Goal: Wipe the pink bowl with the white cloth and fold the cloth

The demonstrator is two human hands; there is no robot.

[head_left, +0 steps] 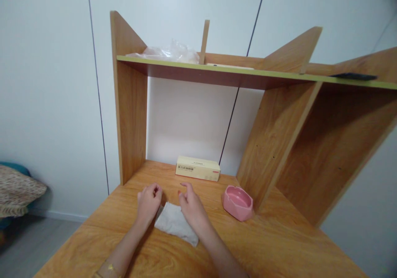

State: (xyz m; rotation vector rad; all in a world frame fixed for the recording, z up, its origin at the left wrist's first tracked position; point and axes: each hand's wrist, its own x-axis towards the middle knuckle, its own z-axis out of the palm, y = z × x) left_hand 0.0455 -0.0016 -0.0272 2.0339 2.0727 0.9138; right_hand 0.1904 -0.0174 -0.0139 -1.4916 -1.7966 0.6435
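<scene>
A folded light grey cloth lies flat on the wooden desk between my two forearms. Just beyond its left corner is my left hand, with the fingers curled in and nothing visible in them. My right hand hovers at the cloth's right side, its index finger stretched out and the thumb apart from it. It holds nothing. Whether its lower edge touches the cloth I cannot tell. Past both hands, a long cream box with printed lettering rests near the back of the desk.
A pink faceted bowl stands right of my right hand, close to an upright wooden panel. Overhead runs a shelf carrying a clear plastic bag and a dark flat object. A patterned cloth shows at far left.
</scene>
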